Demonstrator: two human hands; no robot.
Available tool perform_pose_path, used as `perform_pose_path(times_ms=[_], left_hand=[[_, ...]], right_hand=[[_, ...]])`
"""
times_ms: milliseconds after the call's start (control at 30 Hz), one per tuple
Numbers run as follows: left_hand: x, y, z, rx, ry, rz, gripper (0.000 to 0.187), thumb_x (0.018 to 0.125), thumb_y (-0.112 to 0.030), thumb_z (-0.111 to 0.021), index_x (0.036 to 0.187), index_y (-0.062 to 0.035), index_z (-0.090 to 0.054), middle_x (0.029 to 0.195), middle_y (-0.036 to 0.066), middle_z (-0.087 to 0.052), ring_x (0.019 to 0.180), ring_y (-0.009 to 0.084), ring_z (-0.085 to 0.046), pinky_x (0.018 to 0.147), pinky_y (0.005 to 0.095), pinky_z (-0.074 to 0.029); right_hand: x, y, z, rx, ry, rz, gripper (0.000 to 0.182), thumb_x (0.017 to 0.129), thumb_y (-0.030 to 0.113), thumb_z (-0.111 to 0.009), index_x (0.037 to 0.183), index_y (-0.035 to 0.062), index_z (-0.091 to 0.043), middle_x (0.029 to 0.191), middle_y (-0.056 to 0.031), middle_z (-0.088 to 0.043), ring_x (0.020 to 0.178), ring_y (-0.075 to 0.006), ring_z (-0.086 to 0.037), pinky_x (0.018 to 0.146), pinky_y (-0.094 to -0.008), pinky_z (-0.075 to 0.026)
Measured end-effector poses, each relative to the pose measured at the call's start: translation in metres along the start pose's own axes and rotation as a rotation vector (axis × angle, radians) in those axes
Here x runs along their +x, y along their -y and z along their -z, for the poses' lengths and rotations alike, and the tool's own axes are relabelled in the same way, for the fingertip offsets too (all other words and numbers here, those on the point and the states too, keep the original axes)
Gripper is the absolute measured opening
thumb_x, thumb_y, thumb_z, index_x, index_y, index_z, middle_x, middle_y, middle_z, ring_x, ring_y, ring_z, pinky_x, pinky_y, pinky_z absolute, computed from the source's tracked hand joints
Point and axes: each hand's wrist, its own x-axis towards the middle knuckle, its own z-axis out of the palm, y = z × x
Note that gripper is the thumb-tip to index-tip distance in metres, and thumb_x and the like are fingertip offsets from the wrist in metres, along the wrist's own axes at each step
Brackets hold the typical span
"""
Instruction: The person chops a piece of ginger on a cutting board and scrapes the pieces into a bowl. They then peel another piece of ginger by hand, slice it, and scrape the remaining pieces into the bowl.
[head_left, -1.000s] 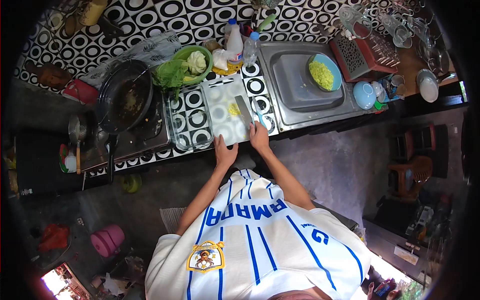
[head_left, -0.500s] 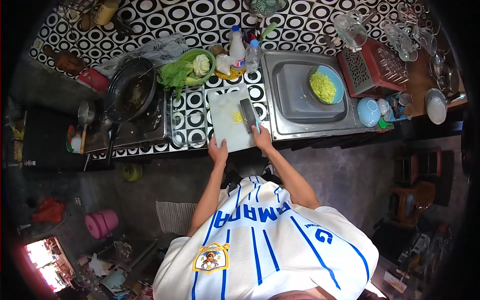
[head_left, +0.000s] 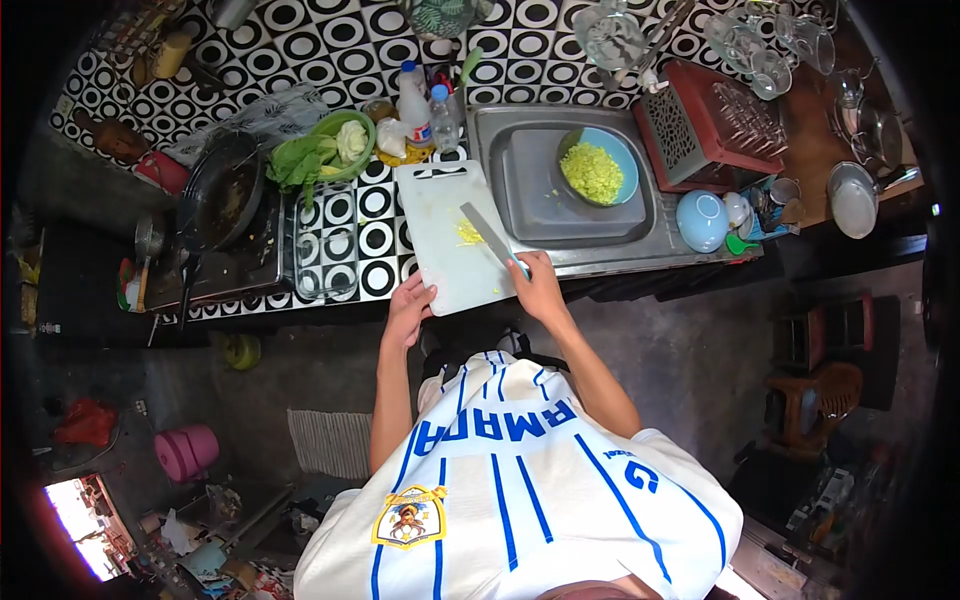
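The white cutting board (head_left: 445,262) lies tilted over the counter's front edge. My left hand (head_left: 409,309) grips its near left corner. Closed round the handle of a knife (head_left: 488,236), my right hand (head_left: 538,286) is at the board's right side. The wide grey blade points away from me and to the left, over the board. A small heap of chopped yellow-green pieces (head_left: 467,232) sits just left of the blade. Many more such pieces (head_left: 592,173) fill a blue bowl (head_left: 628,167) on the sink.
Left of the board are a glass tray (head_left: 325,262), a green basket of vegetables (head_left: 366,128) and a dark pan (head_left: 222,192) on the stove. Bottles (head_left: 412,105) stand behind the board. A blue bowl (head_left: 703,221) and a red rack (head_left: 690,140) are at the right.
The camera view has shifted, so the counter sits further left. The board has turned slightly, and the knife blade now slants left across it beside the chopped pieces. Both hands keep their holds.
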Motion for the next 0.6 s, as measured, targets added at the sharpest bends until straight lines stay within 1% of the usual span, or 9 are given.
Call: perform_pose_path(times_ms=[33,67,167,200,300,433,500,567,600], left_hand=[[0.001,0.002,-0.008,-0.005,0.007,-0.010,0.046,0.094,-0.004,-0.061,0.138,0.0006,-0.047,0.117,0.010,-0.067,0.100,0.0139,-0.068,0.082,0.0283,-0.059],[0.004,0.005,-0.017,-0.025,0.010,-0.027,0.046,0.093,-0.003,-0.061,0.137,0.0010,-0.048,0.117,0.010,-0.067,0.099,0.0142,-0.068,0.081,0.0278,-0.059],[0.016,0.006,-0.045,-0.077,0.077,-0.082,0.046,0.093,-0.002,-0.061,0.137,0.0020,-0.048,0.116,0.011,-0.068,0.096,0.0132,-0.068,0.077,0.0256,-0.059],[0.024,0.006,-0.051,-0.085,0.093,-0.081,0.046,0.093,-0.002,-0.061,0.137,0.0017,-0.049,0.116,0.010,-0.068,0.094,0.0124,-0.068,0.077,0.0248,-0.059],[0.042,0.006,-0.070,-0.108,0.129,-0.108,0.045,0.093,-0.002,-0.061,0.136,0.0012,-0.049,0.115,0.010,-0.068,0.092,0.0111,-0.068,0.075,0.0232,-0.058],[0.061,0.001,-0.095,-0.107,0.179,-0.131,0.044,0.093,-0.003,-0.062,0.136,0.0009,-0.050,0.110,0.008,-0.070,0.089,0.0091,-0.068,0.072,0.0202,-0.057],[0.068,0.002,-0.104,-0.092,0.169,-0.127,0.044,0.093,-0.003,-0.062,0.135,0.0008,-0.051,0.107,0.006,-0.070,0.081,0.0049,-0.066,0.064,0.0169,-0.054],[0.075,0.006,-0.107,-0.082,0.179,-0.130,0.044,0.092,-0.003,-0.063,0.135,0.0007,-0.051,0.106,0.006,-0.070,0.079,0.0043,-0.065,0.063,0.0165,-0.052],[0.080,0.007,-0.106,-0.060,0.228,-0.131,0.047,0.093,-0.004,-0.062,0.138,0.0002,-0.048,0.113,0.007,-0.069,0.092,0.0086,-0.067,0.072,0.0201,-0.056]], right_hand=[[-0.002,0.015,0.018,0.023,0.047,-0.015,0.031,0.093,0.024,-0.063,0.111,-0.0016,-0.068,0.103,-0.0206,-0.061,0.102,-0.0388,-0.057,0.089,-0.0427,-0.046],[-0.005,0.027,0.030,0.016,0.051,0.023,0.027,0.093,0.022,-0.063,0.109,0.0008,-0.070,0.103,-0.0202,-0.060,0.099,-0.0378,-0.056,0.087,-0.0422,-0.045],[-0.008,0.043,0.052,-0.135,0.072,0.159,0.025,0.092,0.021,-0.063,0.109,0.0048,-0.071,0.100,-0.0193,-0.059,0.095,-0.0365,-0.055,0.086,-0.0414,-0.045],[-0.008,0.042,0.055,-0.157,0.070,0.202,0.026,0.092,0.020,-0.062,0.113,0.0083,-0.070,0.099,-0.0182,-0.058,0.093,-0.0356,-0.053,0.084,-0.0424,-0.046],[-0.002,0.045,0.065,-0.180,0.079,0.174,0.029,0.092,0.019,-0.062,0.118,0.0076,-0.070,0.099,-0.0191,-0.056,0.095,-0.0357,-0.054,0.085,-0.0409,-0.045],[0.014,0.035,0.073,-0.200,-0.004,0.189,0.030,0.092,0.016,-0.061,0.118,0.0053,-0.069,0.100,-0.0192,-0.056,0.093,-0.0358,-0.054,0.084,-0.0418,-0.045],[0.027,0.025,0.080,-0.210,-0.032,0.176,0.030,0.092,0.016,-0.061,0.118,0.0047,-0.069,0.100,-0.0193,-0.056,0.093,-0.0359,-0.054,0.085,-0.0421,-0.045],[0.043,0.010,0.085,-0.217,-0.057,0.185,0.030,0.092,0.016,-0.060,0.118,0.0054,-0.069,0.100,-0.0186,-0.055,0.093,-0.0354,-0.054,0.084,-0.0427,-0.045],[0.050,0.004,0.088,-0.220,-0.070,0.197,0.030,0.092,0.016,-0.060,0.118,0.0064,-0.069,0.101,-0.0178,-0.055,0.093,-0.0349,-0.053,0.083,-0.0432,-0.046]])
